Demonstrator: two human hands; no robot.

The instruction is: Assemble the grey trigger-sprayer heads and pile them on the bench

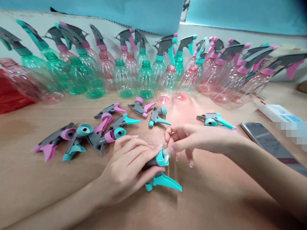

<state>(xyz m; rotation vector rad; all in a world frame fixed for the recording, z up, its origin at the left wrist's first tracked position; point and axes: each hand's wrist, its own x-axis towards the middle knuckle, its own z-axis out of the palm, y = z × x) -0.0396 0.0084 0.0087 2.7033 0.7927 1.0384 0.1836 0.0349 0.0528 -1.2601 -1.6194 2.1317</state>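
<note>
Left hand (pixel 124 163): closed around a teal-collared spray head (pixel 162 157), trigger pointing right, just above the worktop (pixel 203 198).
Right hand (pixel 189 139): thumb and fingers at the collar's mouth; cannot tell whether pinching anything.
Held spray head: between both hands, off any bottle; inner fit unclear.
Loose heads (pixel 138 108): pink and teal, lying beyond the hands, unfitted.
Open bottles (pixel 146 81): several, upright, mostly in front, without heads.
Topped bottles (pixel 256 84): many, mostly behind and rightward, heads seemingly fitted.
Phone (pixel 272 143): flat, beside right forearm.
</note>
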